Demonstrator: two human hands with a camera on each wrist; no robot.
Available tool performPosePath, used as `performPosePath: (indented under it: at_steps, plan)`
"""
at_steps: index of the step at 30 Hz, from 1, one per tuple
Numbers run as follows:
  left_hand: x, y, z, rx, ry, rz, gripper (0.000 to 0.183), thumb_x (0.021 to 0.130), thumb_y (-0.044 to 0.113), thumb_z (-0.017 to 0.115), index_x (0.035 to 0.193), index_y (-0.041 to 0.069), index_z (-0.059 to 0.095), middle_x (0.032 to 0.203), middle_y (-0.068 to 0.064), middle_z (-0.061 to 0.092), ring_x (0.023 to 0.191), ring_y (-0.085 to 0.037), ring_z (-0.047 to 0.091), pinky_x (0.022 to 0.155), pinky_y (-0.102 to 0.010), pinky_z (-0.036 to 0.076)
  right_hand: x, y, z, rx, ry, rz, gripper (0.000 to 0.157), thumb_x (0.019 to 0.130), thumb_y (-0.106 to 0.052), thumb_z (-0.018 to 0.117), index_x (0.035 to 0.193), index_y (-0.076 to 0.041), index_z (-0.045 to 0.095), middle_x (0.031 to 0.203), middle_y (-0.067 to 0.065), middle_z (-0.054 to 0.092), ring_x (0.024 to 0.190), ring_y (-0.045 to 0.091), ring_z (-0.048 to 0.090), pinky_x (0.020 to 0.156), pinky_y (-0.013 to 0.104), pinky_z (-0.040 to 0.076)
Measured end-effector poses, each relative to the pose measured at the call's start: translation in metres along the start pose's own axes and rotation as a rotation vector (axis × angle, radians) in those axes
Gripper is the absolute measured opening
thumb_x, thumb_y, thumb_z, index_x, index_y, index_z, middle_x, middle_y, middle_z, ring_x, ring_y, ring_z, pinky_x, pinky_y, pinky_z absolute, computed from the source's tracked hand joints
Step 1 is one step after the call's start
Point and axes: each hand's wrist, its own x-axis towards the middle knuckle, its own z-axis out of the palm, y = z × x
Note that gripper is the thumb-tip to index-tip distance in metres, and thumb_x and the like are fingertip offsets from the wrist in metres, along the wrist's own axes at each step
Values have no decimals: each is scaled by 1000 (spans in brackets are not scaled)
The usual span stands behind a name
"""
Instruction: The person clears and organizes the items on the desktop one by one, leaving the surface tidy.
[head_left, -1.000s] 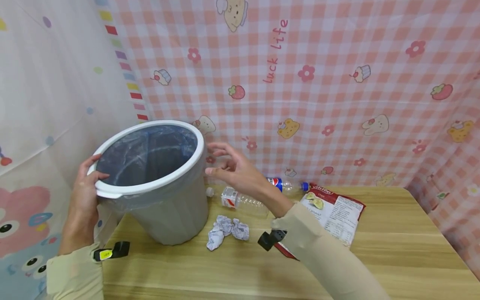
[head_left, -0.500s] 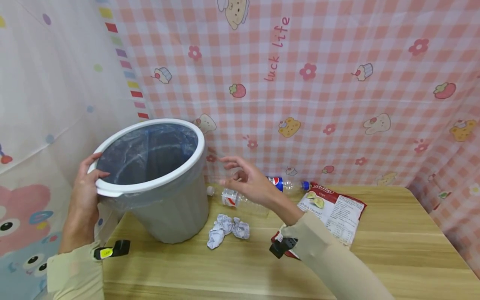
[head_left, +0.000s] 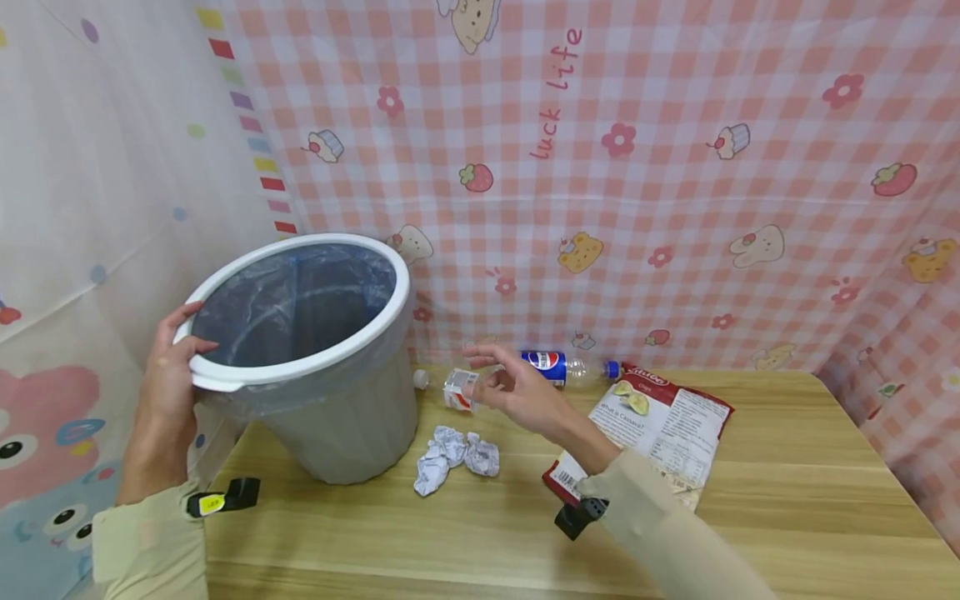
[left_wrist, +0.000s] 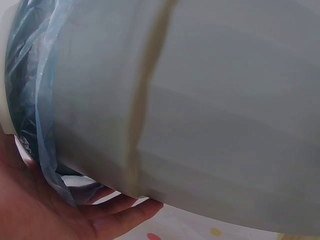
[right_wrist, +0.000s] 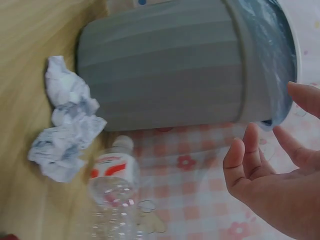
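Observation:
My left hand (head_left: 167, 392) grips the left side of the white rim of a grey trash can (head_left: 352, 429), thumb over the edge. The can is lined with a translucent bluish bag (head_left: 296, 308) and leans a little; in the left wrist view, fingers (left_wrist: 127, 220) spread under its outer wall. My right hand (head_left: 528, 398) is to the right of the can, holding nothing, its fingers loosely bent. In the head view it overlaps a clear plastic bottle (head_left: 457, 390) with a white cap, hiding part of it. The right wrist view shows that bottle lying below the hand.
Crumpled paper balls (head_left: 450, 454) lie just right of the can's base. Behind, along the curtain (head_left: 675, 192), lies a blue-labelled bottle (head_left: 547, 367). A red and white chips bag (head_left: 667, 425) lies flat on the wooden table (head_left: 795, 483), partly under my right forearm.
My right hand has moved from beside the can's rim down and to the right, over the clear bottle. My left hand keeps its grip and the can stays in place.

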Motion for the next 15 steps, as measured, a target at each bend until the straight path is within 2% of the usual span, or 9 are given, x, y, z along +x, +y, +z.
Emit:
performPosePath:
  at_steps: [8,15]
  plan:
    - [0,0,0,-21,-1,8,56,100,15,42,152,32,32,158,-5,20,101,-8,49,61,-13,47,-8,26,4,-34,2,30,43,94,-20,65,136,-16,54,130,8,57,99,21,58,84,39,51]
    - [1,1,-1,-37,-1,1,56,99,14,42,151,32,33,158,-5,19,99,-7,49,61,-13,47,-13,47,9,-27,22,55,45,92,-19,67,136,-16,55,134,12,55,99,23,59,84,41,51]
